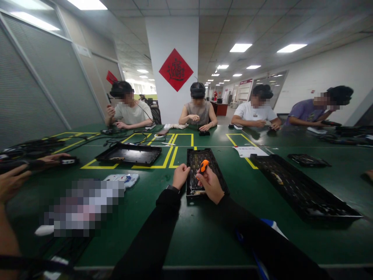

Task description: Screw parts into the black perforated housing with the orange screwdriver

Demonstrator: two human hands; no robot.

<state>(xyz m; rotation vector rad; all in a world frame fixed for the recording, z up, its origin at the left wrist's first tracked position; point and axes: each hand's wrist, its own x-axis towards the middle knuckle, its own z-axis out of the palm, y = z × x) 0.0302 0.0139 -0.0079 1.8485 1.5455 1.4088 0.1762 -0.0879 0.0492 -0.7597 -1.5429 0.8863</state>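
A black plastic tray-like housing (214,159) lies on the green table in front of me, with small parts inside it. My right hand (212,184) is over its right side, fingers wrapped round an orange and black handled tool (203,166). The tool's tip is too small to make out. My left hand (180,176) is closed at the housing's left edge, its fingertips against the rim; what it pinches, if anything, is hidden. A light-coloured piece (200,192) shows at the near end of the housing.
The green table (140,249) has yellow tape lines. Another black housing (154,153) lies left of centre, a long one (309,190) to the right. Blurred packaging (122,179) and cables are at left. Another person's hands (14,181) are at the left edge; several people sit opposite.
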